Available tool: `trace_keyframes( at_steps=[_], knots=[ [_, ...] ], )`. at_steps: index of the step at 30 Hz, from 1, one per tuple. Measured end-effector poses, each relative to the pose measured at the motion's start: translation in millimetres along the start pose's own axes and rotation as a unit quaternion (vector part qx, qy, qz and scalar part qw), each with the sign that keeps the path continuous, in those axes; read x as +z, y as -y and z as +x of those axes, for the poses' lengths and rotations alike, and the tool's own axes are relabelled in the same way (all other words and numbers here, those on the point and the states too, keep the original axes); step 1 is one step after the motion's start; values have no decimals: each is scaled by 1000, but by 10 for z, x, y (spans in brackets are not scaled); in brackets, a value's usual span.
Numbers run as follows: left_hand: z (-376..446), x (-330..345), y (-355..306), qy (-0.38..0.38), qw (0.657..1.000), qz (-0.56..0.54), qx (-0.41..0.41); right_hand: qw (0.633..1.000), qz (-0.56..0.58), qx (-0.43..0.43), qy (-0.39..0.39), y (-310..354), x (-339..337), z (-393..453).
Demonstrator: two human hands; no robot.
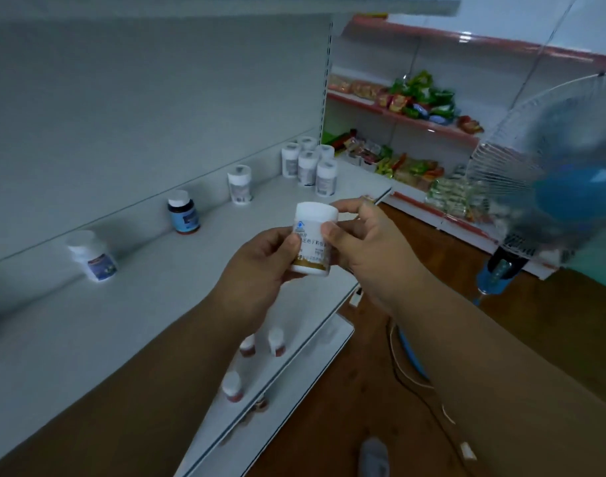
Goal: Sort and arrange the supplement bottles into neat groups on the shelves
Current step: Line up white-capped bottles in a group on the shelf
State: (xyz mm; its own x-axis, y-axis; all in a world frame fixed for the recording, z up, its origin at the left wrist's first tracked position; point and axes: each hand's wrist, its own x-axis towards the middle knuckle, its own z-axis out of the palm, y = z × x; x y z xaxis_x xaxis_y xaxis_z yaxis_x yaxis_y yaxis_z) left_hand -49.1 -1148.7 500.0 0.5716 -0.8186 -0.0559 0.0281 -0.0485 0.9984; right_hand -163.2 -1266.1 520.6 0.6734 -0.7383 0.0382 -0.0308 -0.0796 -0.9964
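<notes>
White bottle (313, 241), gold-banded label: upright, held between left hand (260, 266) and right hand (370, 249), fingers of both curled round its sides, above the shelf (105, 321) edge. Cluster of white bottles (310, 165): beyond the hands, on shelf.

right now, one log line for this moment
hands: left hand and right hand hold white bottle | over shelf | unplaced
</notes>
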Motion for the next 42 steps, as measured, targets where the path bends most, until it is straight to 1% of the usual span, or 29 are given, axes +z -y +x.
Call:
trace_keyframes(
  at_steps=[2,5,7,9,10,13,15,19,22,24,27,32,34,37,39,42],
  knots=[
    [327,152,87,-43,999,23,8,1000,-14,1,25,-145,-169,424],
    [759,341,176,-108,990,86,8,993,-78,-1,84,-267,-374,1006],
    [1009,452,212,-162,977,136,0,985,-116,-10,131,-308,-477,1347],
    [1256,519,222,-225,961,160,-22,972,-162,-29,170,-322,-521,1680],
    [1374,528,227,-250,953,167,-34,967,-176,-30,183,-329,-508,1830],
    [1713,456,257,-298,934,190,-59,963,-168,-12,209,-427,-346,2273],
    [1941,363,310,-323,923,194,-75,953,-212,-32,216,-559,-203,2545],
    [2350,151,506,-343,910,212,-97,929,-285,-91,217,-845,58,3000],
    [2578,66,625,-368,898,214,-111,913,-314,-144,217,-991,200,3196],
    [2713,58,659,-376,893,218,-115,907,-330,-162,204,-1041,264,3306],
    [2871,65,655,-371,891,233,-120,911,-332,-154,189,-1071,353,3481],
    [2964,82,631,-375,885,242,-134,905,-348,-143,200,-1062,487,3686],
    [2938,126,610,-388,878,241,-145,903,-350,-143,203,-1044,501,3674],
    [2813,244,580,-413,862,253,-149,914,-325,-146,197,-1048,409,3521],
    [2691,361,531,-434,849,263,-147,914,-303,-167,211,-1068,279,3351],
    [2463,525,454,-475,823,281,-136,902,-280,-211,253,-1083,94,3092]
  ],
)
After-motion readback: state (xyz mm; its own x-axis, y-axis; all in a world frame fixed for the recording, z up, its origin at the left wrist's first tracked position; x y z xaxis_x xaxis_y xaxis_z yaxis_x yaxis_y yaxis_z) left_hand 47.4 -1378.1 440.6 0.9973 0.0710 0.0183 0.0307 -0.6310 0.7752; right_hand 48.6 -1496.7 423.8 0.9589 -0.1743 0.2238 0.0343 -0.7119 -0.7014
